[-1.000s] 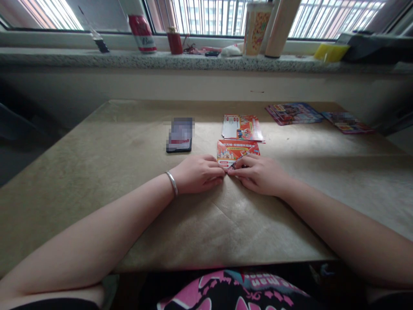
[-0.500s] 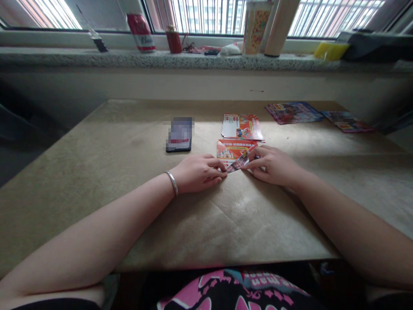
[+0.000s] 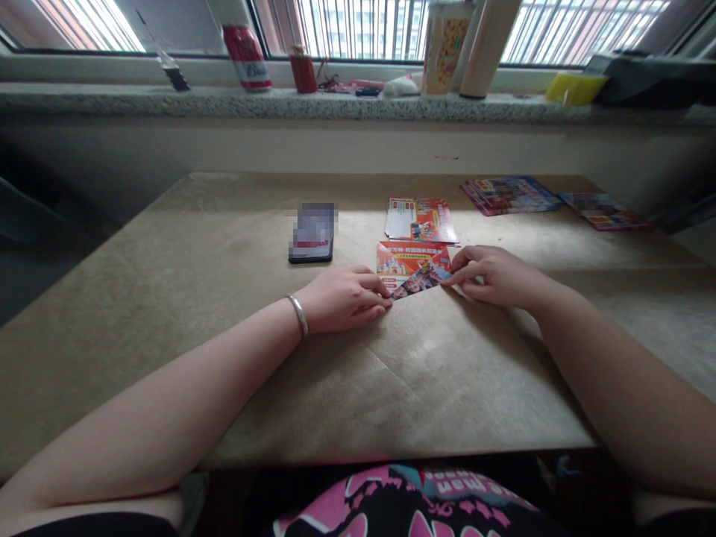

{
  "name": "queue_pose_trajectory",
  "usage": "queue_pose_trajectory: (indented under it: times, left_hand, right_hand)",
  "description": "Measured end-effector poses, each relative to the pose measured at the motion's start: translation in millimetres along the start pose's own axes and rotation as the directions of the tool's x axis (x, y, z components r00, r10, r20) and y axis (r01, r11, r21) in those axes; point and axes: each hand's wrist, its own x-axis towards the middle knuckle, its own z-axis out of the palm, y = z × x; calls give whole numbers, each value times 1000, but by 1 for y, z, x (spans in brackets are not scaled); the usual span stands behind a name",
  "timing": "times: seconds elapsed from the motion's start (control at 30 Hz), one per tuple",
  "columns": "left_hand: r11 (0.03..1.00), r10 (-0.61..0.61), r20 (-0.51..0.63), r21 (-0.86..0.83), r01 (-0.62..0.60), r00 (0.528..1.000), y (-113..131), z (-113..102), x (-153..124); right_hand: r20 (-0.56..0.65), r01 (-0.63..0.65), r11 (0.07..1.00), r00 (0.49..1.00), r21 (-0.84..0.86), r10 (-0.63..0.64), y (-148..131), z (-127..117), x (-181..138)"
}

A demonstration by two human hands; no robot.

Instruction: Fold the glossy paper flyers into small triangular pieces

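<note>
A red-and-white printed flyer (image 3: 411, 257) lies on the table before me, its lower right corner folded up into a triangle that shows a darker picture side. My left hand (image 3: 350, 300), with a silver bangle at the wrist, presses its fingertips on the left end of the fold. At the fold's right end, the thumb and fingers of my right hand (image 3: 492, 276) are closed on the flyer's edge. Just behind this flyer lies a small stack of similar flyers (image 3: 422, 220).
A phone (image 3: 312, 233) lies to the left of the flyers. Two piles of colourful leaflets, one nearer (image 3: 512, 195) and one at the far right (image 3: 604, 211), rest near the table's back edge. The granite windowsill (image 3: 335, 107) carries a can (image 3: 247, 58), a cup (image 3: 444, 48) and other items.
My right hand has slid to the right along the fold, so more of the folded triangle shows. My left hand has stayed at the fold's left end.
</note>
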Motion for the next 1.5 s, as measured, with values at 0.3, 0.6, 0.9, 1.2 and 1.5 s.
queue_pose_trajectory:
  times: [0.3,0.6,0.9,1.2,1.5]
  left_hand:
    - [974,-24,-51,-226,12,998,-7,0,-4]
    - [951,-8,9,-309,10,1000,-16,-1,-8]
    - [895,-70,58,-438,89,996,-17,-3,-9]
    - [874,-186,41,-450,184,982,-12,-2,-5]
    - [970,-231,-42,-89,227,972,10,8,7]
  right_hand:
    - [25,-62,997,998,44,61,8,-4,-5]
    - [16,-54,996,998,67,53,9,-5,-7]
    - [22,-64,992,998,106,62,11,-7,-6]
    - [-265,-267,964,930,-18,253,-11,-10,-6]
    - [-146,107,987,982,-116,-123,-51,15,18]
